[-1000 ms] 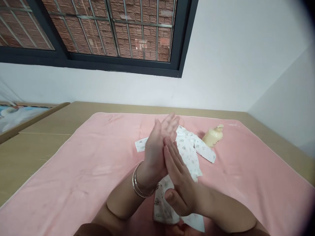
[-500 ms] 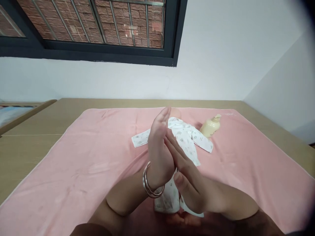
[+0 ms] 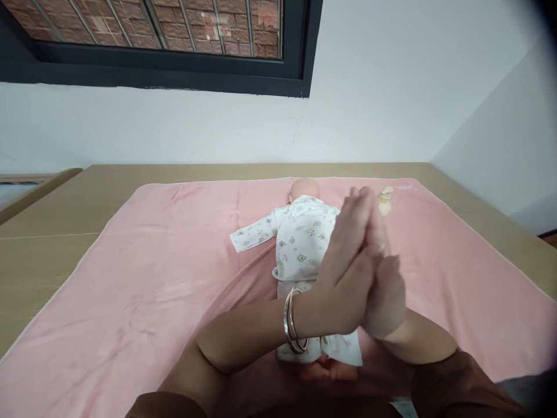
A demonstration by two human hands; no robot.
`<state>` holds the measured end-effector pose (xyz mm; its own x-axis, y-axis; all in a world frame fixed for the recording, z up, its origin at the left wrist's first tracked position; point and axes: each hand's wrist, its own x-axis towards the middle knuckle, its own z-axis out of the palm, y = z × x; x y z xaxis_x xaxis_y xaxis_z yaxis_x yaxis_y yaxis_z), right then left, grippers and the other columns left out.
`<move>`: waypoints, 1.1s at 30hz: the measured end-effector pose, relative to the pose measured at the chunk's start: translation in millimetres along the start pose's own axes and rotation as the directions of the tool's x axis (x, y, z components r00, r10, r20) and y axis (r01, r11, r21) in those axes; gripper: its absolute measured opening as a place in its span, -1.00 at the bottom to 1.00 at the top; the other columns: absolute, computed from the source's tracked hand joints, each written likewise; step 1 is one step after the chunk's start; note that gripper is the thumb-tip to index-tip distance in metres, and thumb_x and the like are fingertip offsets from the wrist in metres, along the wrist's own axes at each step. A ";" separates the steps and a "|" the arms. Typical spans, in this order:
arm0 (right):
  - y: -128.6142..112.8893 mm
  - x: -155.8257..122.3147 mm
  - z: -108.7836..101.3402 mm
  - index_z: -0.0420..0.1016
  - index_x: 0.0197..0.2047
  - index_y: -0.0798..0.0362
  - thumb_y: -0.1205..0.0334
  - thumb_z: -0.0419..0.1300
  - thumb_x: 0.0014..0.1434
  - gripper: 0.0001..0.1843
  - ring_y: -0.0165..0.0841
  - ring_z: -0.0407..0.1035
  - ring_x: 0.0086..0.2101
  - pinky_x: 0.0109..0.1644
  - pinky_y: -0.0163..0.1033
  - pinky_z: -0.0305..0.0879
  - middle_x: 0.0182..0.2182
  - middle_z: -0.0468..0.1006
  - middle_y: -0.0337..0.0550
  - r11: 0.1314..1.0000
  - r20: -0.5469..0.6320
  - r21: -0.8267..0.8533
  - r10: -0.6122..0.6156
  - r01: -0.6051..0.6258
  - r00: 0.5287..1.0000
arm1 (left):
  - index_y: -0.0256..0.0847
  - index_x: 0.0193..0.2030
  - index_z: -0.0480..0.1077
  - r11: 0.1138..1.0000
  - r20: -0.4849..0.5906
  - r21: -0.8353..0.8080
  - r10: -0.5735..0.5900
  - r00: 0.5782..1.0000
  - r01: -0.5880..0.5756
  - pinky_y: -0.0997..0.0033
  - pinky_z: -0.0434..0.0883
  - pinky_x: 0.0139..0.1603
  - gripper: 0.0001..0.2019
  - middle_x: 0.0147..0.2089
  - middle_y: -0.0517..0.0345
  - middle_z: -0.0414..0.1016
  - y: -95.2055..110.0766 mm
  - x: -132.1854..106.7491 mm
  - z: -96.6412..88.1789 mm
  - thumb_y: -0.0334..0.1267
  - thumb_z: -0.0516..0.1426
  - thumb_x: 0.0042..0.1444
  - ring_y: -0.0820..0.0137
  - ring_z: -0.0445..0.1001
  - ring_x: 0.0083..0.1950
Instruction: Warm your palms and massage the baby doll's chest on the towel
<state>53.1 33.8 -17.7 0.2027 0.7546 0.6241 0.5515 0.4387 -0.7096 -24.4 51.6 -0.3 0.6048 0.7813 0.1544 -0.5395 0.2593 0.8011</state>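
Palm to palm, my left hand [image 3: 348, 270] and my right hand [image 3: 385, 290] are pressed together in the air, fingers stretched out and pointing up. No object shows between them. Silver bangles [image 3: 293, 322] hang round my left wrist. Beneath my hands a baby doll [image 3: 304, 188] lies face down, its head toward the wall. It wears a white patterned top [image 3: 300, 241] and white trousers [image 3: 287, 351]. My hands and forearms hide its right-hand sleeve and part of its legs. Behind my fingertips a pale yellow pump bottle [image 3: 384, 203] is partly covered.
A pink blanket [image 3: 152, 278] with slight creases is spread under the doll on a wooden surface [image 3: 52, 249]. A white wall [image 3: 369, 104] rises behind it, with a dark window frame [image 3: 174, 69] at upper left. A wooden rail [image 3: 47, 186] stands at far left.
My joined hands have swung from the middle to the right, uncovering the doll's head and back and covering most of the bottle. The view has tipped slightly downward.
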 end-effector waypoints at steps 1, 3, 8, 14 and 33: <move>1.9 3.0 -3.4 -0.43 0.48 -0.11 -0.01 -0.54 0.37 -0.34 -0.19 -0.33 0.40 0.39 0.20 0.02 0.44 -0.17 -0.38 1.000 -0.056 0.016 0.012 -0.011 0.998 | 0.06 0.36 0.17 0.993 0.071 0.112 0.042 0.997 -0.050 0.19 -0.42 0.54 -0.49 0.49 0.57 -0.13 -2.4 -2.1 0.9 -0.26 0.02 0.28 0.25 -0.46 0.53; 4.6 10.2 -11.5 -0.49 0.47 -0.10 0.01 -0.59 0.34 -0.33 -0.25 -0.36 0.41 0.43 0.15 -0.05 0.45 -0.25 -0.40 0.999 -0.153 0.002 0.048 -0.048 0.987 | 0.05 0.41 0.07 0.928 0.222 0.328 0.109 0.969 -0.179 0.14 -0.40 0.55 -0.49 0.50 0.55 -0.20 -9.1 -7.9 2.4 -0.23 -0.06 0.33 0.23 -0.43 0.54; 7.8 24.2 -20.8 -0.75 0.42 -0.11 0.04 -0.72 0.28 -0.35 -0.29 -0.46 0.41 0.45 0.14 -0.10 0.45 -0.40 -0.44 0.958 -0.288 -0.263 0.036 -0.115 0.957 | -0.05 0.46 -0.06 0.894 0.293 0.385 0.118 0.949 -0.230 0.14 -0.29 0.56 -0.47 0.51 0.37 -0.17 -24.4 -13.0 2.3 -0.20 -0.14 0.37 0.21 -0.26 0.54; 29.6 17.1 6.6 -0.66 0.43 -0.26 -0.25 -0.57 0.29 -0.29 -0.19 -0.50 0.41 0.46 0.15 -0.16 0.44 -0.48 -0.61 0.972 0.084 -0.214 -0.080 0.096 0.993 | 0.03 0.40 0.09 0.915 0.064 0.344 0.203 0.977 -0.213 0.20 -0.29 0.55 -0.45 0.47 0.38 0.02 -15.9 20.8 -19.5 0.07 -0.28 0.38 0.29 -0.35 0.54; 152.0 63.4 52.3 0.23 0.30 0.28 0.24 -0.11 0.37 -0.49 0.05 -0.02 0.33 0.37 0.18 -0.08 0.33 0.16 0.25 0.760 0.330 -0.650 0.266 0.013 0.906 | -0.23 -0.37 0.43 0.629 -0.369 0.777 0.422 0.829 0.026 0.40 0.34 -0.09 -0.78 -0.26 0.06 0.57 -70.0 143.7 -152.3 -0.29 0.00 0.21 0.35 0.47 -0.18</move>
<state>107.5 173.9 -103.2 0.0637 0.9611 0.2686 0.9477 0.0261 -0.3181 11.1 232.2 -122.2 0.0577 0.9659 0.2525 0.1316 -0.2581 0.9571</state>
